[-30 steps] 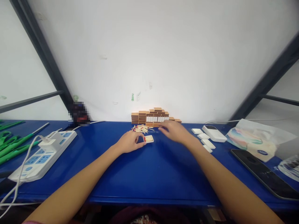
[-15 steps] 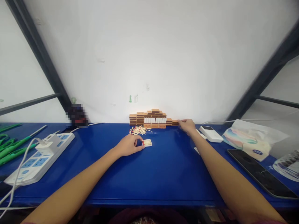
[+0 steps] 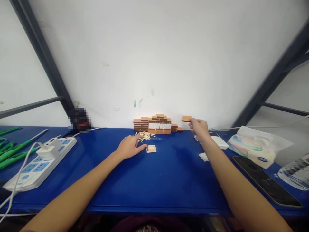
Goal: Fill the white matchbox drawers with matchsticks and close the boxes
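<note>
Between the thumb and fingers of my right hand (image 3: 199,127) is an orange matchbox cover (image 3: 186,118), raised above the table to the right of the stacked matchboxes (image 3: 145,124). My left hand (image 3: 129,146) lies low over the table with thumb and fingers apart. Its thumb tip is close to the left end of a small white matchbox tray (image 3: 151,149) with red-tipped matches in it; whether they touch I cannot tell. Just beyond that hand is a heap of loose matches (image 3: 146,136), partly covered by the fingers. Several white trays (image 3: 159,126) stand within the stack.
On the left are a white power strip (image 3: 40,167) and green-handled scissors (image 3: 14,148). To the right lie a white device (image 3: 219,141), a small white piece (image 3: 204,157), a tissue pack (image 3: 256,148), a phone (image 3: 266,180) and a clear bottle (image 3: 295,174). A wall stands behind.
My right hand has lifted a matchbox cover from the right end of the stack, upward and slightly right. My left hand has let go of the white tray and opened its fingers.
</note>
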Demonstrator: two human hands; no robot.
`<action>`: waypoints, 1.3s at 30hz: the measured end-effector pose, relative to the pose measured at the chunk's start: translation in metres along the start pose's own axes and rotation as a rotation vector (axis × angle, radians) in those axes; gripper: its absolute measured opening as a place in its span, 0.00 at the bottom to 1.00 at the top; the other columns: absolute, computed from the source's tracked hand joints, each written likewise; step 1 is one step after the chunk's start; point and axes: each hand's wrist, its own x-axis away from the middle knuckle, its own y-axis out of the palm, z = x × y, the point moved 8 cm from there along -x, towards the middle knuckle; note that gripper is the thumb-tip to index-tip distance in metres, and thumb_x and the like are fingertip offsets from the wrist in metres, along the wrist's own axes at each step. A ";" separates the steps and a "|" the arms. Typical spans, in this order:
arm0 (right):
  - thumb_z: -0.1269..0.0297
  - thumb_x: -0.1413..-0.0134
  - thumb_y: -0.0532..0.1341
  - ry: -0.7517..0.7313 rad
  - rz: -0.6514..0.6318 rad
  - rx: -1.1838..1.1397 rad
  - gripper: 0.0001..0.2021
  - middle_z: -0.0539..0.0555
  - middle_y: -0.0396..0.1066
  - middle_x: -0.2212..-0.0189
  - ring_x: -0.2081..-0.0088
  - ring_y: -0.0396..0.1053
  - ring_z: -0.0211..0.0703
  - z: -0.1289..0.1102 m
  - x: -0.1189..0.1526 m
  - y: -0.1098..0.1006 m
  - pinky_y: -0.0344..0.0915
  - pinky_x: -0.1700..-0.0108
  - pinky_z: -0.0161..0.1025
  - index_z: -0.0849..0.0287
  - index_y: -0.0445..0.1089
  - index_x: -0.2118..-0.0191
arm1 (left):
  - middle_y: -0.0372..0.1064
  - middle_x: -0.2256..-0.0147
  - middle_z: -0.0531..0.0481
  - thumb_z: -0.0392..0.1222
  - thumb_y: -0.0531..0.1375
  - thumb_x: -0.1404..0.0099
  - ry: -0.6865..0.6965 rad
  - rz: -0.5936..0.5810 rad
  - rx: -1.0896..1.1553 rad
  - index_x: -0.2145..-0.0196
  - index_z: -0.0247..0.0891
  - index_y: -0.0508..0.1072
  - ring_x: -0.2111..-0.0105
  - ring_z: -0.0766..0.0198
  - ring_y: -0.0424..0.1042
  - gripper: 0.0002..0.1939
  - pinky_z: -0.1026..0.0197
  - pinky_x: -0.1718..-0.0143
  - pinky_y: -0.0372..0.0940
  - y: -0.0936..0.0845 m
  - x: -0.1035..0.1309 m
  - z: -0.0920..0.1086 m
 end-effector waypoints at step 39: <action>0.56 0.46 0.71 -0.651 -1.005 0.332 0.22 0.49 0.69 0.70 0.71 0.62 0.39 -0.028 0.147 0.118 0.57 0.67 0.36 0.58 0.78 0.47 | 0.80 0.66 0.49 0.52 0.70 0.40 0.096 -0.122 0.409 0.45 0.39 0.79 0.64 0.57 0.77 0.27 0.61 0.61 0.66 -0.005 -0.013 -0.028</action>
